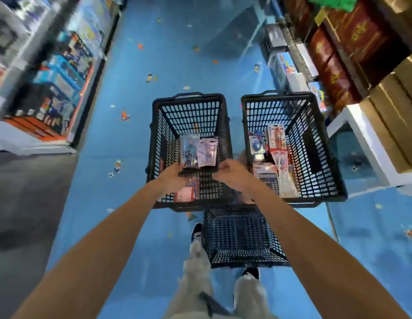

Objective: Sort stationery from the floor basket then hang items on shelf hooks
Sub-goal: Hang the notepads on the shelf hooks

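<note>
Floor (122,203): blue, dotted with small coloured prints, spreading all round my fingers.
Left basket (189,116): black mesh, standing directly below my left fingers (181,172) and right fingers (223,169).
Right basket (278,111): black mesh, just right of my right fingers, close beside the left basket.
Near basket (242,236): dark mesh, nearer me than my fingertips.
Shoes (197,233): mine, beside the near basket.

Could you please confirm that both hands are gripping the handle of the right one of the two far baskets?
Not quite. The head view shows the left hand and right hand gripping the handle of the left basket, not the right basket.
</note>
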{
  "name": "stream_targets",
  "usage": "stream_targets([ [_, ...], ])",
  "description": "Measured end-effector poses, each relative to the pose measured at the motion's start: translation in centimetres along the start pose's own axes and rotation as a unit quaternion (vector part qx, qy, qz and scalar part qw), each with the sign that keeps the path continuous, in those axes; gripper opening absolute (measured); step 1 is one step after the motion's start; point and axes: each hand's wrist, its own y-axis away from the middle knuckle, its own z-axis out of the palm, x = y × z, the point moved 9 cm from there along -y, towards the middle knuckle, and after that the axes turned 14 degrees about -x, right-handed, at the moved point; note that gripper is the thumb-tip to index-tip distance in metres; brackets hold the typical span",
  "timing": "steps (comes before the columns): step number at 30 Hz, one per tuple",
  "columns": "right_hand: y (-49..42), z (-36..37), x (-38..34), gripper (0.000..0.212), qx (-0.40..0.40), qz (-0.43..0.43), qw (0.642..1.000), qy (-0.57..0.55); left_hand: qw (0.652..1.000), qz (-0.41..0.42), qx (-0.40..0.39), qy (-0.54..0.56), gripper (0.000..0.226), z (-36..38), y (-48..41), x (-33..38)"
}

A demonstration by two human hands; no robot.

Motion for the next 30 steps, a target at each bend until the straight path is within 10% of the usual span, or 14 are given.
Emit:
stream_targets([
  [10, -20.5, 6.3, 10.7, 0.074, -0.035, 0.166, 0.976, -0.138, 0.988, -0.109, -0.113, 0.001, 0.021, -0.7, -16.8, -7.9],
  [15, -25.2, 8.8, 13.3, 0.04, -0.032, 0.218, 0.964, -0.15, 0.98, -0.151, -0.132, 0.004, 0.033, 1.1, -21.6, -11.7],
  [21, -30.6, 13.1, 20.2, 0.09, -0.055, 0.245, 0.96, -0.124, 0.982, -0.18, -0.045, 0.023, 0.047, 2.5, -24.0, -14.8],
  [30, -34.7, 15.1, 26.7, 0.097, 0.009, 0.228, 0.958, -0.172, 0.979, -0.188, -0.016, 0.081, 0.062, 2.7, -24.6, -15.8],
])
